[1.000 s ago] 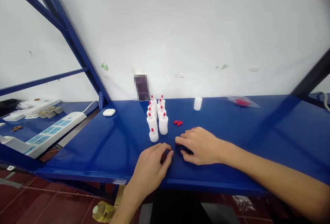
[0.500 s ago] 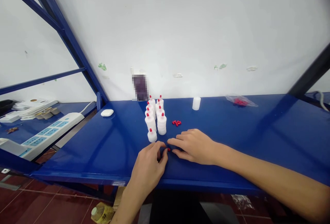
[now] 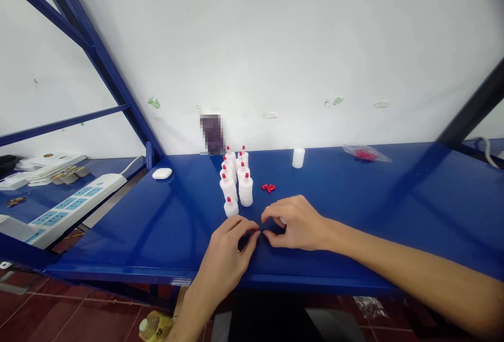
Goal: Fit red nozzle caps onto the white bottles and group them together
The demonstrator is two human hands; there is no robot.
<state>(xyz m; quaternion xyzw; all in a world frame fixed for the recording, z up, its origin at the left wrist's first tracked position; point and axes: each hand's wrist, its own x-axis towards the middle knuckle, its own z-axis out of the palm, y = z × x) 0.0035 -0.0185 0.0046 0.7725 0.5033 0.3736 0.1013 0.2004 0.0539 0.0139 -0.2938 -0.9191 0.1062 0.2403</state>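
Near the table's front edge, my left hand (image 3: pixel 228 250) pinches a small red cap (image 3: pixel 256 230), mostly hidden between thumb and forefinger. Just right of it, my right hand (image 3: pixel 297 224) has its thumb and forefinger apart, and a bit of something white shows inside its curled fingers. White bottles with red tips (image 3: pixel 246 190) stand in two rows beyond my left hand. The nearest is a short white bottle (image 3: pixel 231 207). Several loose red caps (image 3: pixel 269 188) lie right of the rows.
On the blue table (image 3: pixel 354 200) stand a white cylinder (image 3: pixel 298 157) and a clear bag of red pieces (image 3: pixel 366 154) at the back. A white case (image 3: pixel 162 173) lies left. A power strip (image 3: pixel 74 205) is on the neighbouring table.
My left thumb and forefinger have closed around the small red cap that lay between my hands. My right thumb and forefinger have drawn back slightly and spread apart.
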